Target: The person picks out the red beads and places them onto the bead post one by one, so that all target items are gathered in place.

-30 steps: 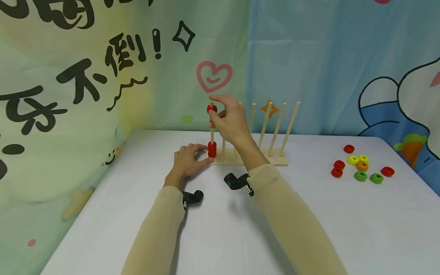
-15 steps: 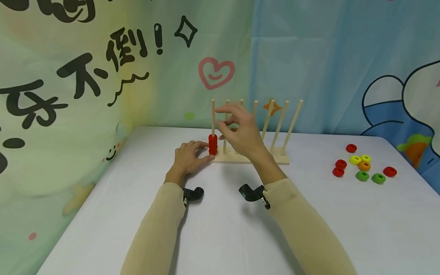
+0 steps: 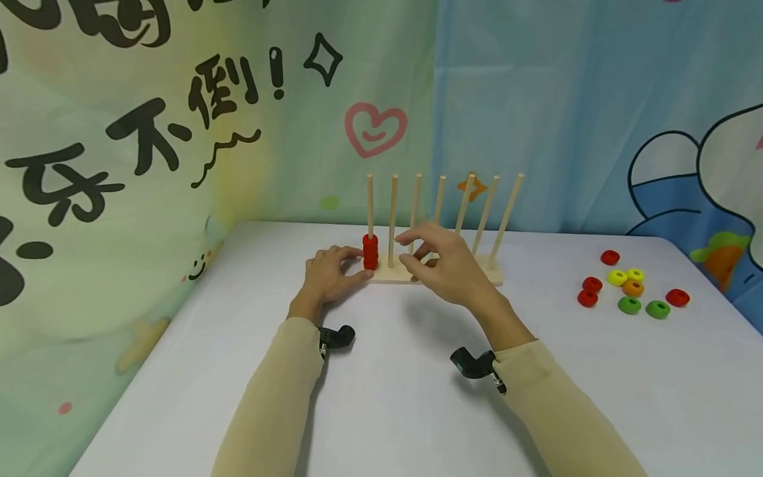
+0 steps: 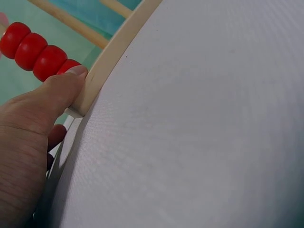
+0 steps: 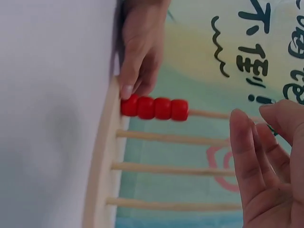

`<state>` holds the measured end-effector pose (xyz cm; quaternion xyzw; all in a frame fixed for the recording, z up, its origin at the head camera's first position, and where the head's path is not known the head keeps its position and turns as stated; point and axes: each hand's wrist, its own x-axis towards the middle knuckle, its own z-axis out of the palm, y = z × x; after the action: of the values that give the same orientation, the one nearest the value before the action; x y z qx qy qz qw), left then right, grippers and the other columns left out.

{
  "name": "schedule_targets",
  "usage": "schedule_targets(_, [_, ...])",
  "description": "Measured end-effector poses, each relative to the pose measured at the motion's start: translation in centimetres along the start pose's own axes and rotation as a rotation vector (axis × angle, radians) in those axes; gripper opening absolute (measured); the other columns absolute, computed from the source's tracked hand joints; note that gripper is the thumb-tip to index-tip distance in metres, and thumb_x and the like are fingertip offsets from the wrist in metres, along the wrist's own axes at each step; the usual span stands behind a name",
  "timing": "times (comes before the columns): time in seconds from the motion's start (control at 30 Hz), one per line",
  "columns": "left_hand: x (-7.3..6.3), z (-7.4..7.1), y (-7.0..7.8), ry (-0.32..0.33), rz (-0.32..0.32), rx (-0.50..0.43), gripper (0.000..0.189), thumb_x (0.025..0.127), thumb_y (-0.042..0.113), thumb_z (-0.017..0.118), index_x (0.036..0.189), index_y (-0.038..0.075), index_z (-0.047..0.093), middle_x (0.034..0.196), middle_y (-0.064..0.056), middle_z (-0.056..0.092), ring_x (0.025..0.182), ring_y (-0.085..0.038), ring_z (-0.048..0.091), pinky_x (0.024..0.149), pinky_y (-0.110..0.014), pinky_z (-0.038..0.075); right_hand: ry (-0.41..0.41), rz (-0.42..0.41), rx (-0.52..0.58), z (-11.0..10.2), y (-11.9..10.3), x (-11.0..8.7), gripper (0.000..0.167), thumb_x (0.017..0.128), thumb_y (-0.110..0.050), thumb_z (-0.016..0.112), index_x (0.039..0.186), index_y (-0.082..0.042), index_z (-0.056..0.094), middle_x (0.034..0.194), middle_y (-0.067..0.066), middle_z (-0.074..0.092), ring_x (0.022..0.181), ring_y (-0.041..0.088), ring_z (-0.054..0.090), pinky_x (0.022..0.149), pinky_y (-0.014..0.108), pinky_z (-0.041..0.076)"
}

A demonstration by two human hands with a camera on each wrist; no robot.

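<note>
Right hand [image 3: 448, 265] drawn back from leftmost peg [image 3: 371, 205], fingers and thumb apart; four red beads [image 3: 370, 252] stacked there. Wooden rack [image 3: 395, 273] gripped by left hand [image 3: 326, 273] on white tabletop [image 3: 381, 404], backed by printed cloth [image 3: 530, 132].

Lowest red bead [image 4: 68, 65] partly hidden behind left fingers [image 4: 61, 90].

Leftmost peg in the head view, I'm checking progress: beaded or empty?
Beaded: four red beads sit stacked low on the leftmost peg, its upper part bare.
</note>
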<state>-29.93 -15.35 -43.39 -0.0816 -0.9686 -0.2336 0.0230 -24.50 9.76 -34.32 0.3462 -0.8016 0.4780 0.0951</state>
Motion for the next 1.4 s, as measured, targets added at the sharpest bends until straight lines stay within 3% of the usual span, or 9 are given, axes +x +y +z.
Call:
schedule_targets(0.27, [-0.1,0.5,-0.2,0.0,0.012,-0.005,0.057,0.086,0.062,0.059,0.135,0.032,0.057,0.143,-0.003,0.05,0.129,-0.031,0.04,0.104,-0.053,0.027,0.009,0.111,0.007,-1.6,1.1,-2.4,0.026,0.092,-0.004,0.067,0.117,-0.011,0.065,0.116,0.002,0.058,0.077,0.021,0.068,0.063,0.034,0.058])
schedule_targets(0.5, [0.0,0.3,-0.2,0.002,0.013,0.002,0.058,0.087,0.062,0.059,0.137,0.031,0.056,0.143,-0.005,0.05,0.129,-0.032,0.04,0.105,-0.054,0.027,-0.011,0.118,-0.031,-3.4,-1.1,-4.2,0.026,0.09,0.005,0.066,0.115,-0.003,0.064,0.112,0.01,0.059,0.075,0.028,0.067,0.062,0.034,0.057])
schedule_targets(0.67, [-0.2,0.0,-0.2,0.006,0.005,0.001,0.058,0.087,0.06,0.06,0.136,0.029,0.056,0.144,-0.005,0.049,0.129,-0.032,0.039,0.105,-0.054,0.026,-0.032,0.111,-0.06,-4.0,-1.1,-5.1,0.028,0.089,0.006,0.066,0.115,-0.003,0.064,0.11,0.009,0.059,0.075,0.026,0.068,0.064,0.032,0.057])
schedule_targets(1.0, [-0.2,0.2,0.0,-0.009,0.002,-0.013,0.06,0.087,0.063,0.059,0.137,0.029,0.055,0.143,-0.005,0.049,0.129,-0.032,0.039,0.104,-0.053,0.026,-0.031,0.103,-0.144,-5.5,3.3,-6.7,0.029,0.091,-0.005,0.069,0.119,-0.014,0.065,0.115,0.001,0.06,0.079,0.017,0.067,0.068,0.032,0.057])
schedule_targets(1.17, [-0.1,0.3,-0.1,-0.012,-0.001,-0.011,0.06,0.087,0.063,0.059,0.137,0.03,0.056,0.144,-0.005,0.049,0.129,-0.032,0.039,0.104,-0.053,0.026,-0.023,0.13,-0.238,-6.6,4.2,-7.7,0.028,0.091,-0.012,0.071,0.118,-0.021,0.066,0.112,-0.006,0.061,0.083,0.013,0.065,0.073,0.033,0.056])
schedule_targets(1.4, [0.0,0.3,-0.2,-0.006,0.01,-0.011,0.06,0.087,0.063,0.059,0.137,0.031,0.055,0.144,-0.005,0.049,0.129,-0.032,0.039,0.105,-0.053,0.026,0.002,0.17,-0.352,-8.0,5.1,-9.4,0.027,0.091,-0.013,0.071,0.117,-0.019,0.067,0.111,-0.004,0.063,0.085,0.014,0.063,0.074,0.037,0.057])
